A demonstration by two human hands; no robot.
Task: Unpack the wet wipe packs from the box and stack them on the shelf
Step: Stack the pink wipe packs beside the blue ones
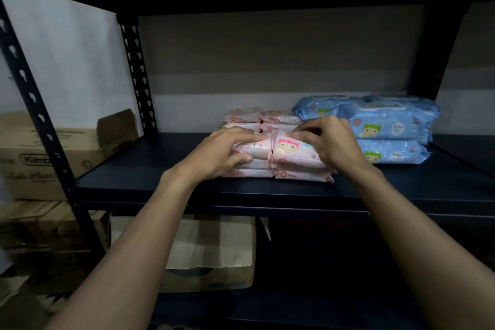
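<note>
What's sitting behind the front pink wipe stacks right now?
A back row of pink packs, two side by side, then the wall. Only its upper layers show; the front pink stacks, the left hand and the right hand cover the rest.

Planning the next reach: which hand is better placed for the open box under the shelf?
Left, probably: the left hand sits nearer above the box, its forearm crossing it; the right hand is farther right.

Dim all round, the dark blue metal shelf board point(150, 169) swallowed the light and the corners sat near black. The pale wall point(67, 61) behind the rack's left end was the brightest patch, and the wide lens bowed the perforated black steel upright point(29, 94) and softened the edges.
</note>
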